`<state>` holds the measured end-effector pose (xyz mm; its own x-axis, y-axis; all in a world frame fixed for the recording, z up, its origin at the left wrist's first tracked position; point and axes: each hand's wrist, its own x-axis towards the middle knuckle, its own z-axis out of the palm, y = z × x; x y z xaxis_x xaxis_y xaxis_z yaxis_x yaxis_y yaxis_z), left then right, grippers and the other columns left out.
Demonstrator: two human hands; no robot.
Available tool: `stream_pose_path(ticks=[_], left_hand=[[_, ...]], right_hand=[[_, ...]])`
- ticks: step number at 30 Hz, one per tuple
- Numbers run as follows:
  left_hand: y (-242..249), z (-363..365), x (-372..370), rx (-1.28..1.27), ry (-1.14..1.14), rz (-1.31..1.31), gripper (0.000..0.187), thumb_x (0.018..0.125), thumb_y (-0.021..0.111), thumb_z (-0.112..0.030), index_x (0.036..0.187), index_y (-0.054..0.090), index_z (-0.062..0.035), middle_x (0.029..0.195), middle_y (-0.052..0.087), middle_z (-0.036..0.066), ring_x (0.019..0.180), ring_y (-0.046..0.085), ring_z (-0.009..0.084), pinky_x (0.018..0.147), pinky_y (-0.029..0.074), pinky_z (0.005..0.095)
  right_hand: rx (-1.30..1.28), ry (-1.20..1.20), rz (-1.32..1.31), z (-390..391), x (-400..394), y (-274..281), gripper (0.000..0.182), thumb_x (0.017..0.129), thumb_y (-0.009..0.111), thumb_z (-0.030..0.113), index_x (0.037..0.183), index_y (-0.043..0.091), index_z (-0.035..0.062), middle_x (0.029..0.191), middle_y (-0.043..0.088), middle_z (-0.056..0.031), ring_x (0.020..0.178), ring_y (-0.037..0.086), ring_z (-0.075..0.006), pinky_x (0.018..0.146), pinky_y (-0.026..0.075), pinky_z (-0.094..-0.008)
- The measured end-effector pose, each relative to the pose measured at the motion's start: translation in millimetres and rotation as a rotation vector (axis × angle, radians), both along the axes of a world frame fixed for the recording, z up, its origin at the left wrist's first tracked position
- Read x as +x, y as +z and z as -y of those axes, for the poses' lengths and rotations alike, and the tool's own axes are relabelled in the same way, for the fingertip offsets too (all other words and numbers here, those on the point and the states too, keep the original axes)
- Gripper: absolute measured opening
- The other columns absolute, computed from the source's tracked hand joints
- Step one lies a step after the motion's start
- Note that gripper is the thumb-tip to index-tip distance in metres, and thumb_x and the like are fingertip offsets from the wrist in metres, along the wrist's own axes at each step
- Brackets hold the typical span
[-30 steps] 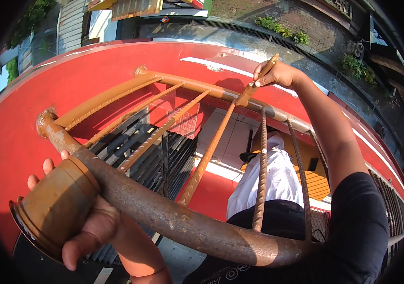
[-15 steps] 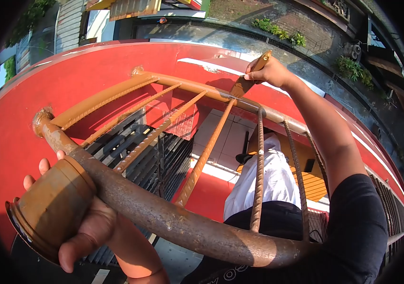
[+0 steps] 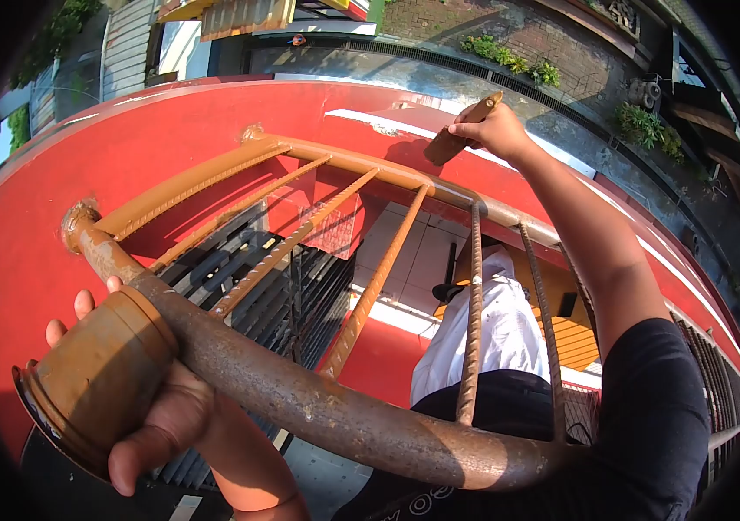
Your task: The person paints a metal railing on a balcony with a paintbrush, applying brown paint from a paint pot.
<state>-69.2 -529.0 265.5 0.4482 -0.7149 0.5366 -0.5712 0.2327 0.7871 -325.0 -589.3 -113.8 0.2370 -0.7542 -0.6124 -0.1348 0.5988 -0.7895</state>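
My right hand (image 3: pixel 493 132) is closed around a paintbrush (image 3: pixel 452 148), whose brown-coated end hangs just above the far pipe of a metal railing (image 3: pixel 396 174), apart from it. The far pipe's left stretch and several bars are orange-brown; to the right its surface is grey and rusty. At lower left, my left hand (image 3: pixel 170 417) is wrapped around a paint-smeared brown pot (image 3: pixel 109 365), tilted beside the thick near pipe (image 3: pixel 300 404). Its fingertips show past the pot's far side. The pot's contents are hidden.
A curved red wall (image 3: pixel 240 104) runs behind the railing. Ribbed bars (image 3: pixel 474 321) cross between the two pipes. Below them are a dark slatted grille (image 3: pixel 274 304), pale tiles (image 3: pixel 387 243) and my white-clothed leg (image 3: pixel 483 321). A street with plants (image 3: pixel 509 56) lies beyond.
The paintbrush has lifted off the far pipe, upward and slightly right, with my right hand. My left hand and the pot have barely moved.
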Motion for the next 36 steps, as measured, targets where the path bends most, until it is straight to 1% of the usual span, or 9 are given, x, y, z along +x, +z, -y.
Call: stream_pose_path(ticks=[3, 6, 13, 19, 24, 27, 30, 33, 36], left_hand=[[1, 0, -1, 0.022, 0.002, 0.007, 0.125, 0.065, 0.069, -0.081, 0.142, 0.032, 0.0101, 0.133, 0.048, 0.036, 0.126, 0.052, 0.0444, 0.111, 0.039, 0.0587], [1, -1, 0, 0.034, -0.001, -0.001, 0.126, 0.065, 0.069, -0.081, 0.143, 0.031, 0.0101, 0.134, 0.047, 0.036, 0.126, 0.052, 0.0448, 0.111, 0.039, 0.0588], [2, -4, 4, 0.043, -0.010, -0.056, 0.127, 0.064, 0.070, -0.081, 0.143, 0.031, 0.0104, 0.135, 0.045, 0.036, 0.128, 0.049, 0.0463, 0.111, 0.039, 0.0596], [-1, 5, -12, 0.075, 0.150, 0.076, 0.142, 0.054, 0.059, -0.095, 0.143, 0.029, 0.0112, 0.135, 0.043, 0.035, 0.127, 0.049, 0.0444, 0.108, 0.041, 0.0595], [-2, 9, -15, 0.040, 0.177, 0.121, 0.143, 0.053, 0.059, -0.096, 0.143, 0.029, 0.0117, 0.136, 0.042, 0.036, 0.128, 0.047, 0.0459, 0.108, 0.040, 0.0600], [-2, 5, -9, -0.003, 0.078, 0.078, 0.131, 0.061, 0.069, -0.085, 0.141, 0.032, 0.0112, 0.136, 0.042, 0.035, 0.130, 0.046, 0.0462, 0.111, 0.037, 0.0625], [-3, 6, -10, -0.007, 0.049, 0.051, 0.130, 0.061, 0.068, -0.085, 0.141, 0.033, 0.0116, 0.136, 0.042, 0.035, 0.130, 0.046, 0.0456, 0.111, 0.037, 0.0617], [1, -1, -1, 0.039, 0.043, -0.010, 0.130, 0.061, 0.069, -0.085, 0.140, 0.033, 0.0123, 0.134, 0.044, 0.036, 0.129, 0.048, 0.0455, 0.111, 0.037, 0.0604], [-1, 1, 0, 0.014, 0.049, 0.028, 0.130, 0.062, 0.069, -0.085, 0.140, 0.033, 0.0128, 0.132, 0.046, 0.036, 0.128, 0.049, 0.0458, 0.111, 0.039, 0.0592]], right_hand=[[-0.113, 0.036, -0.206, -5, 30, -5, 0.024, 0.074, 0.083, 0.022, 0.083, 0.074, 0.0020, 0.079, 0.073, -0.0096, 0.067, 0.071, -0.0164, 0.060, 0.057, -0.0291], [0.171, 0.009, -0.283, -8, 42, -11, 0.024, 0.073, 0.080, 0.023, 0.080, 0.074, 0.0005, 0.074, 0.072, -0.0101, 0.064, 0.071, -0.0167, 0.059, 0.058, -0.0290], [0.320, 0.216, -0.600, -27, -68, -5, 0.025, 0.073, 0.077, 0.019, 0.080, 0.072, -0.0047, 0.070, 0.071, -0.0127, 0.059, 0.070, -0.0165, 0.054, 0.058, -0.0278], [0.269, -0.204, -0.217, -13, -35, 14, 0.027, 0.078, 0.077, 0.017, 0.083, 0.070, -0.0078, 0.076, 0.071, -0.0148, 0.061, 0.070, -0.0196, 0.055, 0.059, -0.0306], [0.306, 0.064, -0.408, -16, 0, 6, 0.021, 0.078, 0.075, 0.016, 0.083, 0.070, -0.0038, 0.077, 0.071, -0.0148, 0.061, 0.070, -0.0201, 0.054, 0.058, -0.0313], [0.408, 0.131, -0.504, -30, -38, -8, 0.020, 0.077, 0.070, 0.015, 0.080, 0.071, -0.0045, 0.072, 0.071, -0.0142, 0.060, 0.071, -0.0197, 0.056, 0.058, -0.0313], [0.076, 0.390, -0.849, -28, -73, 1, 0.019, 0.076, 0.066, 0.013, 0.086, 0.072, -0.0020, 0.079, 0.072, -0.0196, 0.075, 0.073, -0.0301, 0.072, 0.058, -0.0385], [0.044, 0.429, -0.802, -22, -55, 7, 0.019, 0.073, 0.069, 0.017, 0.082, 0.071, 0.0009, 0.077, 0.072, -0.0171, 0.077, 0.072, -0.0328, 0.075, 0.057, -0.0402], [0.007, 0.499, -0.655, -21, 4, 16, 0.020, 0.074, 0.068, 0.017, 0.086, 0.073, 0.0026, 0.092, 0.072, -0.0211, 0.087, 0.070, -0.0343, 0.077, 0.056, -0.0414]])
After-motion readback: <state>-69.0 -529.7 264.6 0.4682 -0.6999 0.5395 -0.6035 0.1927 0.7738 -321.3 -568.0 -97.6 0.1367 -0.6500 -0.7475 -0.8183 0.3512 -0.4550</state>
